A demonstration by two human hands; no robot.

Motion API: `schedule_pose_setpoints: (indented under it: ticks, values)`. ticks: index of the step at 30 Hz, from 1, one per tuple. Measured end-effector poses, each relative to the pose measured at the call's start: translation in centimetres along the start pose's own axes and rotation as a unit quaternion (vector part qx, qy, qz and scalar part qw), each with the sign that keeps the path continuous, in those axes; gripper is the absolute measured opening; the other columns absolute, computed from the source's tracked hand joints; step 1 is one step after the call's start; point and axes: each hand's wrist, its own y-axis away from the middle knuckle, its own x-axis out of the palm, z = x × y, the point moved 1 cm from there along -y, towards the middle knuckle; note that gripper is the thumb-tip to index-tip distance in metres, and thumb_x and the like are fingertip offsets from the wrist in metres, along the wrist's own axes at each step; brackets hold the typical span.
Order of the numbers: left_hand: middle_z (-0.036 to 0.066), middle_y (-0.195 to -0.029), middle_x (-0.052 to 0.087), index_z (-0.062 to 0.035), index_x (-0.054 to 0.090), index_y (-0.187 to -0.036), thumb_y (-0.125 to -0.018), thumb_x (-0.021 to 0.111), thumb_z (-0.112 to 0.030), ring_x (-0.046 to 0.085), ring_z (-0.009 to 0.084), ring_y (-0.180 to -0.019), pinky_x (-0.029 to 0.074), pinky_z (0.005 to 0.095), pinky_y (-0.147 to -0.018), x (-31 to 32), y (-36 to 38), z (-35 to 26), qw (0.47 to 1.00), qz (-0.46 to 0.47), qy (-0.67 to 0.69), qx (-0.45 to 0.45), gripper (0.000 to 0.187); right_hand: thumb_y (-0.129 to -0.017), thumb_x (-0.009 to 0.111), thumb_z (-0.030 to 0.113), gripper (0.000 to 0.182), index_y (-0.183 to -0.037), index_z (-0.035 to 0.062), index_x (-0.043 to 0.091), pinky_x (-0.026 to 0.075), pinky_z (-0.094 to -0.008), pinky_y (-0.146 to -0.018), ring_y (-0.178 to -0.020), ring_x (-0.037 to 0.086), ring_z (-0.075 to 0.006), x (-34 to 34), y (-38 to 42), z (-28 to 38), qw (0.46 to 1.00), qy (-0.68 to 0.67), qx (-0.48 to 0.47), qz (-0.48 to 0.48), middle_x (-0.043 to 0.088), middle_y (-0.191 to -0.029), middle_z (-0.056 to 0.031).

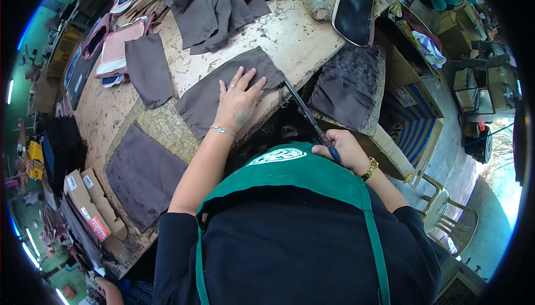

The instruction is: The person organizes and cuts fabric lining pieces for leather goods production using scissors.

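Observation:
My left hand (pixel 239 100) lies flat with its fingers spread on a dark grey-brown fabric piece (pixel 203 100) near the table's edge. In my right hand (pixel 346 150) is a pair of long scissors (pixel 307 111), whose tips reach the right corner of that fabric. A smaller cut piece of the same cloth (pixel 149 69) rests to the left, and a crumpled pile (pixel 209 6) lies farther back. Another dark piece (pixel 144 177) sits nearer me on the left, over a yellowish, glue-marked board (pixel 167 126).
A black-topped tray (pixel 353 17) and a glue bottle (pixel 315 3) stand at the back right. Beside the table, dark fabric (pixel 348 87) covers a board on a carton (pixel 384 157). A plastic chair (pixel 443 210) is at the right. A co-worker's arm (pixel 108 291) shows at the lower left.

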Motion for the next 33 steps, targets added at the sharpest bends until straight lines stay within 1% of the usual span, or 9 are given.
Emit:
schedule_pose_setpoints:
  ticks: [3,5,8,11,14,21,23,27,33]
  values:
    - [0.005,-0.126,0.041,-0.0214,0.053,-0.114,-0.081,0.055,-0.023,0.031,0.0271,-0.124,0.026,0.0640,-0.091,-0.1,0.0,0.0,1.000,0.000,0.003,0.002,0.033,-0.059,0.072,0.054,0.057,-0.056,0.0031,0.048,0.038,-0.0262,-0.044,-0.047,0.042,-0.0101,0.1,0.1,-0.1,0.999,-0.030,0.012,0.003,0.044,-0.050,-0.0029]
    - [0.005,-0.126,0.041,-0.0214,0.053,-0.114,-0.081,0.055,-0.023,0.031,0.0271,-0.124,0.026,0.0640,-0.091,-0.2,0.0,0.0,1.000,0.000,0.005,0.004,0.033,-0.061,0.071,0.054,0.055,-0.059,0.0036,0.049,0.038,-0.0261,-0.044,-0.048,0.042,-0.0087,0.2,-0.2,-0.6,0.994,-0.094,0.017,0.046,0.045,-0.051,-0.0009]
    - [0.005,-0.126,0.042,-0.0214,0.053,-0.113,-0.081,0.055,-0.023,0.032,0.0272,-0.124,0.026,0.0639,-0.091,-0.1,0.0,0.0,1.000,0.001,0.006,0.009,0.033,-0.063,0.071,0.053,0.052,-0.063,0.0042,0.051,0.037,-0.0245,-0.043,-0.047,0.043,-0.0076,-0.1,-0.7,0.4,0.986,-0.148,0.027,0.066,0.046,-0.052,0.0014]
    - [0.005,-0.125,0.042,-0.0215,0.053,-0.113,-0.081,0.055,-0.023,0.032,0.0273,-0.123,0.027,0.0638,-0.091,0.0,0.0,0.1,1.000,-0.005,0.002,0.013,0.032,-0.063,0.071,0.052,0.052,-0.065,0.0046,0.051,0.036,-0.0223,-0.042,-0.046,0.043,-0.0063,-0.1,-1.6,0.8,0.983,-0.161,0.056,0.075,0.046,-0.052,0.0025]
    - [0.005,-0.125,0.044,-0.0233,0.054,-0.113,-0.079,0.057,-0.017,0.035,0.0276,-0.122,0.029,0.0634,-0.090,-0.1,0.1,0.0,1.000,-0.023,0.006,0.014,0.035,-0.063,0.071,0.052,0.051,-0.064,0.0049,0.051,0.035,-0.0207,-0.041,-0.045,0.043,-0.0054,-0.1,-1.9,1.1,0.977,-0.190,0.063,0.080,0.045,-0.051,0.0027]
    - [0.005,-0.124,0.043,-0.0231,0.054,-0.113,-0.079,0.057,-0.017,0.035,0.0280,-0.122,0.028,0.0640,-0.090,-0.2,0.0,0.0,1.000,-0.019,0.016,0.012,0.034,-0.061,0.072,0.053,0.053,-0.060,0.0056,0.048,0.035,-0.0220,-0.042,-0.046,0.042,-0.0060,0.0,-1.7,0.6,0.992,-0.116,0.028,0.047,0.045,-0.051,0.0022]
    - [0.005,-0.124,0.044,-0.0231,0.054,-0.113,-0.079,0.057,-0.017,0.035,0.0280,-0.122,0.028,0.0641,-0.090,-0.2,0.0,0.0,1.000,-0.019,0.017,0.012,0.034,-0.065,0.069,0.053,0.052,-0.065,0.0050,0.049,0.036,-0.0209,-0.040,-0.044,0.044,-0.0051,0.3,-1.9,-0.1,0.998,-0.057,-0.016,0.025,0.046,-0.051,0.0017]
    - [0.006,-0.123,0.045,-0.0228,0.055,-0.112,-0.079,0.057,-0.018,0.035,0.0280,-0.122,0.028,0.0641,-0.089,-0.3,0.0,-0.1,0.999,-0.022,0.022,0.012,0.033,-0.061,0.072,0.053,0.053,-0.059,0.0058,0.048,0.035,-0.0215,-0.045,-0.049,0.040,-0.0061,0.3,-1.7,0.1,0.997,-0.077,0.010,0.030,0.045,-0.051,0.0025]
    - [0.006,-0.123,0.045,-0.0224,0.055,-0.112,-0.079,0.058,-0.019,0.035,0.0275,-0.122,0.028,0.0633,-0.090,-0.3,0.0,-0.1,1.000,-0.019,0.017,0.013,0.033,-0.062,0.070,0.055,0.052,-0.063,0.0073,0.049,0.038,-0.0222,-0.042,-0.045,0.045,-0.0074,0.3,-2.9,0.6,0.978,-0.189,0.049,0.078,0.046,-0.051,0.0017]
